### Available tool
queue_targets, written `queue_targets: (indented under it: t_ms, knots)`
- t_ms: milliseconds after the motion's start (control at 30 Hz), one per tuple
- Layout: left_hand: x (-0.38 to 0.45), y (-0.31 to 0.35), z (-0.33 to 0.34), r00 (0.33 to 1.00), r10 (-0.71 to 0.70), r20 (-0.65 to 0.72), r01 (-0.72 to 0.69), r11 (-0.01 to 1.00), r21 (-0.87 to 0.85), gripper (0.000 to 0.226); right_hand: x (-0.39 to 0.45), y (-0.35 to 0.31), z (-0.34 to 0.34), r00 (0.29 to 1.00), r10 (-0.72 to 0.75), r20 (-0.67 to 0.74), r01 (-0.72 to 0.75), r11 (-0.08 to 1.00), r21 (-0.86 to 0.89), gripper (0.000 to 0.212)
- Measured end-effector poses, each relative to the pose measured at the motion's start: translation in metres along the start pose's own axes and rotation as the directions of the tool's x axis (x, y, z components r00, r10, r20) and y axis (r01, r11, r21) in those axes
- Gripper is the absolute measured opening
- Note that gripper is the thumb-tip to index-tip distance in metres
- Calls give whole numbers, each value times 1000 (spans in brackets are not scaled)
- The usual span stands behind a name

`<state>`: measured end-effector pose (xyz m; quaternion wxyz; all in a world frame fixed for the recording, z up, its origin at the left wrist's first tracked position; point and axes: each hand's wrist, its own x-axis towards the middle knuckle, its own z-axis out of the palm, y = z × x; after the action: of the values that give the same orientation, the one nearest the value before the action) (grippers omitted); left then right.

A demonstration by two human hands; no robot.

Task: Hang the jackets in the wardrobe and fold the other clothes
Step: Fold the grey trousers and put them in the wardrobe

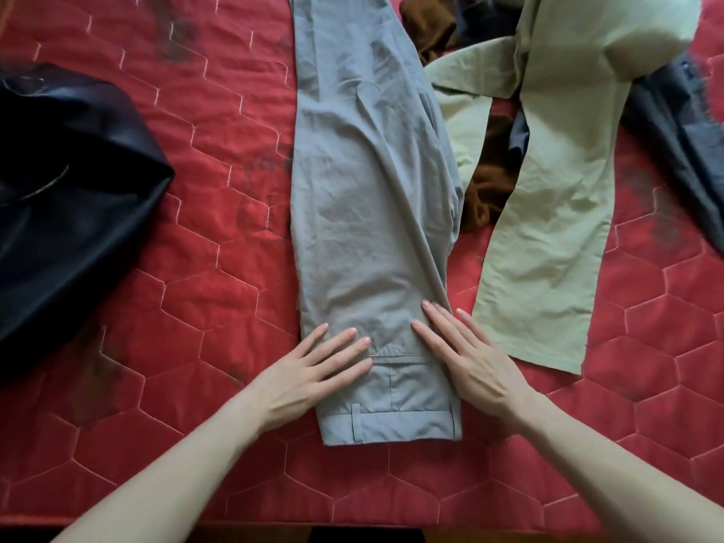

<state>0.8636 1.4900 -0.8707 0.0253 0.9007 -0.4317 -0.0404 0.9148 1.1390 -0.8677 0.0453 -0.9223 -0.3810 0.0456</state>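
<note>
Both hands, left hand [313, 370] and right hand [466, 358], press flat with fingers spread beside the waistband of the grey trousers [368, 197] lying lengthwise on the red bedspread [196, 248]; soft, light cloth, so I'd pinch the waistband corners to fold.

Site: home, bedroom | Basis: red quilted bedspread [219, 158] with stitched hexagon pattern covers the whole work surface (its near edge drops off at the bottom of the view) | Contents: household clothing laid out loose — grey trousers [368, 197], pale green garment [556, 182], black zipped jacket [66, 182], brown item [489, 190]
</note>
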Motion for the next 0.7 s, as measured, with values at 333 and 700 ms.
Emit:
queue_targets:
  t_ms: [333, 700]
  knots:
    - [4, -17, -20, 989, 74, 127, -64, 995, -81, 100, -5, 19, -5, 982, -186, 17, 187, 978, -96, 77]
    - [3, 14, -21, 983, -86, 163, 102, 990, -94, 91, 6, 17, -18, 973, -228, 41, 230, 972, -56, 53]
